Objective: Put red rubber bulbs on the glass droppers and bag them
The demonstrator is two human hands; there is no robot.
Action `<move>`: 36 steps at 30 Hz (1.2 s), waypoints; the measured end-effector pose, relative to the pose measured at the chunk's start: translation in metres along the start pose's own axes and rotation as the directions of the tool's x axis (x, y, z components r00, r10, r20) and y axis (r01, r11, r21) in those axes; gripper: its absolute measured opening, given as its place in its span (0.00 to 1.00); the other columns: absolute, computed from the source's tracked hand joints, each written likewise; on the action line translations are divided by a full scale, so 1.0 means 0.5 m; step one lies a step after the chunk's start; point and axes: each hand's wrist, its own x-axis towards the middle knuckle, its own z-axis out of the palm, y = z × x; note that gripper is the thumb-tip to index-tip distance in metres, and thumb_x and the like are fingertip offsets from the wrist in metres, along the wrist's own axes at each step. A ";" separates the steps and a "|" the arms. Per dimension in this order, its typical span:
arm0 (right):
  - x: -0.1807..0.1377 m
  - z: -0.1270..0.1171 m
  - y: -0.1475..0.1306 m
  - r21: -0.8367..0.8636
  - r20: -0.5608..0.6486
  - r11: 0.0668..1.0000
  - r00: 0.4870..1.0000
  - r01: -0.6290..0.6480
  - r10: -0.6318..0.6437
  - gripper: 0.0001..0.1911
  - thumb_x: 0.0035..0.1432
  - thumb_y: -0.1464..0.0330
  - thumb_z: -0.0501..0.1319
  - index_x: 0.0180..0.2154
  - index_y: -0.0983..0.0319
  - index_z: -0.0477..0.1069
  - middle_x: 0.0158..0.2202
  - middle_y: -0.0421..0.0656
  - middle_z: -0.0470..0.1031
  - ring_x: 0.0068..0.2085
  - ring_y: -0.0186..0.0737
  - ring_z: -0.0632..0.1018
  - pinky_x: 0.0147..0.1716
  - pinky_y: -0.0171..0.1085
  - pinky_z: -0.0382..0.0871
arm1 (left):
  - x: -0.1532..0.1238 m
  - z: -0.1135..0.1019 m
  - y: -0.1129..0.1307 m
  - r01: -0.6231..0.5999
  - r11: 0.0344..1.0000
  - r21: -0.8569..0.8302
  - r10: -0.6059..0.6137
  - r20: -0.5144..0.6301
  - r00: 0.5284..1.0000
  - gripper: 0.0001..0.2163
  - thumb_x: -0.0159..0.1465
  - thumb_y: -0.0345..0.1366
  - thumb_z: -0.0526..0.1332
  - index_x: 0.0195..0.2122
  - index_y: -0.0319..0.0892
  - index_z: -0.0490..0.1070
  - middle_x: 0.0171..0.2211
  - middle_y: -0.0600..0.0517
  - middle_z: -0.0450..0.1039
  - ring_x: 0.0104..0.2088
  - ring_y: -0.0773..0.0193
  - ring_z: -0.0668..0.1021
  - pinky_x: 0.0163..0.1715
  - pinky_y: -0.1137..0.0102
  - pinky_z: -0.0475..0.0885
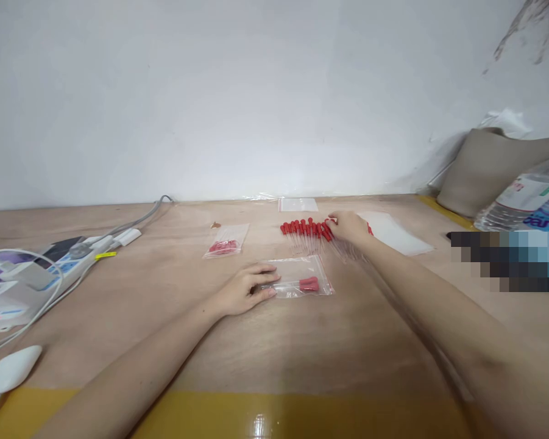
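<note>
My left hand point(247, 289) rests on the table with its fingers curled on the left end of a clear zip bag point(301, 277) that holds red-capped droppers. My right hand point(348, 227) reaches further back and pinches at the right end of a row of several red-capped glass droppers point(304, 230) lying loose on the wood. What its fingertips hold is hard to make out. A second small bag of red caps point(225, 241) lies to the left of the row.
Empty clear bags point(298, 204) lie near the wall and a stack of them point(400, 235) at right. A white power strip with cables point(80, 256) is at left. A water bottle point(525, 198) and a grey pouch point(484, 164) stand at right.
</note>
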 end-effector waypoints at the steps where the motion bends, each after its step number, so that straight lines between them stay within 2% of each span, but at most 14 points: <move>1: 0.014 0.003 -0.008 -0.025 0.029 1.000 1.000 -0.010 0.011 0.18 0.55 0.63 0.51 0.45 0.59 0.71 0.44 0.50 0.73 0.45 0.49 0.72 0.39 0.42 0.65 | 0.000 0.000 0.000 -0.002 1.000 -0.001 0.002 -0.001 1.000 0.17 0.62 0.42 0.55 0.52 0.47 0.66 0.53 0.48 0.64 0.54 0.58 0.66 0.54 0.61 0.62; 4: 0.042 0.011 -0.023 -0.047 0.102 0.999 0.995 -0.017 0.022 0.15 0.53 0.65 0.54 0.39 0.62 0.74 0.41 0.52 0.74 0.43 0.50 0.73 0.39 0.43 0.65 | 0.001 0.000 -0.003 -0.009 1.000 -0.011 0.009 -0.007 1.000 0.17 0.62 0.42 0.55 0.52 0.47 0.66 0.53 0.48 0.64 0.54 0.58 0.66 0.54 0.61 0.62; 8: 0.051 0.003 -0.023 -0.019 0.100 0.999 0.994 -0.029 0.031 0.12 0.51 0.64 0.56 0.36 0.61 0.73 0.40 0.49 0.74 0.42 0.47 0.73 0.38 0.41 0.66 | -0.001 0.000 -0.004 -0.016 1.000 -0.018 0.016 -0.011 1.000 0.17 0.62 0.42 0.55 0.52 0.47 0.66 0.53 0.48 0.64 0.54 0.58 0.66 0.54 0.61 0.62; 11: 0.039 -0.025 -0.002 0.111 0.002 0.994 1.000 -0.018 0.018 0.10 0.51 0.64 0.57 0.34 0.62 0.71 0.38 0.47 0.75 0.40 0.43 0.74 0.37 0.38 0.66 | -0.001 0.000 -0.001 -0.012 1.000 -0.021 0.012 -0.006 1.000 0.17 0.62 0.42 0.55 0.52 0.46 0.66 0.53 0.47 0.64 0.54 0.59 0.66 0.54 0.61 0.62; 13: 0.018 -0.046 0.022 0.304 -0.108 0.953 0.994 0.002 0.032 0.09 0.51 0.65 0.57 0.33 0.64 0.69 0.34 0.47 0.75 0.36 0.41 0.74 0.35 0.38 0.66 | -0.001 0.000 0.000 -0.014 1.000 -0.019 0.014 -0.008 1.000 0.17 0.62 0.42 0.55 0.51 0.46 0.66 0.53 0.47 0.64 0.54 0.58 0.66 0.54 0.61 0.62; 15: -0.014 -0.059 0.046 0.562 -0.170 0.827 0.981 0.021 0.090 0.09 0.53 0.64 0.57 0.35 0.62 0.65 0.28 0.44 0.74 0.29 0.38 0.74 0.30 0.38 0.67 | 0.000 -0.001 0.000 -0.018 1.000 -0.015 0.018 -0.007 1.000 0.17 0.62 0.42 0.55 0.52 0.47 0.66 0.53 0.48 0.64 0.54 0.58 0.66 0.53 0.60 0.62; 17: -0.056 -0.059 0.063 0.794 -0.147 0.607 0.975 0.016 0.166 0.10 0.53 0.61 0.57 0.34 0.60 0.61 0.23 0.40 0.71 0.23 0.35 0.72 0.24 0.37 0.67 | 0.001 0.000 -0.002 -0.017 1.000 -0.011 0.017 -0.006 1.000 0.17 0.62 0.42 0.55 0.52 0.47 0.66 0.53 0.48 0.64 0.54 0.58 0.66 0.53 0.60 0.62; 19: -0.099 -0.046 0.065 0.914 -0.083 0.406 0.973 -0.011 0.214 0.12 0.51 0.60 0.59 0.31 0.59 0.59 0.21 0.38 0.69 0.20 0.33 0.71 0.21 0.35 0.67 | 0.001 0.000 -0.002 -0.011 1.000 -0.005 0.011 -0.005 1.000 0.17 0.62 0.42 0.55 0.51 0.47 0.66 0.53 0.48 0.64 0.54 0.58 0.66 0.53 0.61 0.63; 24: -0.170 0.003 0.027 0.976 0.129 0.136 0.951 -0.173 0.280 0.13 0.48 0.62 0.62 0.28 0.60 0.60 0.21 0.37 0.69 0.20 0.31 0.72 0.21 0.33 0.71 | 0.002 -0.002 0.004 -0.013 1.000 0.008 0.013 -0.021 1.000 0.19 0.62 0.42 0.55 0.53 0.46 0.64 0.53 0.47 0.64 0.54 0.58 0.67 0.53 0.61 0.62; 28: -0.192 0.023 0.000 0.962 0.272 -0.029 0.939 -0.272 0.208 0.12 0.46 0.63 0.65 0.24 0.61 0.63 0.21 0.40 0.70 0.22 0.33 0.73 0.25 0.35 0.74 | 0.002 -0.006 0.013 -0.009 1.000 -0.004 0.009 -0.029 1.000 0.21 0.61 0.42 0.56 0.55 0.45 0.61 0.53 0.47 0.65 0.53 0.58 0.67 0.53 0.61 0.63; 30: -0.202 0.027 -0.007 0.959 0.283 -0.024 0.949 -0.282 0.142 0.13 0.41 0.63 0.67 0.24 0.62 0.65 0.23 0.41 0.71 0.24 0.33 0.74 0.29 0.36 0.74 | 0.002 -0.007 0.015 -0.005 1.000 -0.009 0.005 -0.030 1.000 0.21 0.61 0.42 0.56 0.56 0.44 0.60 0.52 0.47 0.65 0.53 0.58 0.67 0.52 0.61 0.64; 34: -0.223 0.031 -0.017 0.945 0.245 0.223 0.969 -0.240 0.003 0.16 0.36 0.63 0.69 0.28 0.63 0.69 0.24 0.40 0.72 0.25 0.32 0.73 0.30 0.35 0.72 | 0.002 -0.004 0.011 -0.017 1.000 -0.002 0.017 -0.038 0.999 0.21 0.62 0.42 0.55 0.55 0.44 0.60 0.53 0.47 0.65 0.53 0.58 0.67 0.53 0.61 0.63; 36: -0.231 0.036 -0.026 0.928 0.228 0.316 0.972 -0.196 -0.064 0.17 0.36 0.62 0.68 0.29 0.63 0.69 0.26 0.41 0.74 0.26 0.33 0.74 0.29 0.35 0.71 | 0.002 -0.003 0.010 -0.022 1.000 0.004 0.022 -0.044 0.999 0.21 0.61 0.42 0.56 0.55 0.44 0.60 0.52 0.47 0.65 0.53 0.58 0.68 0.52 0.61 0.63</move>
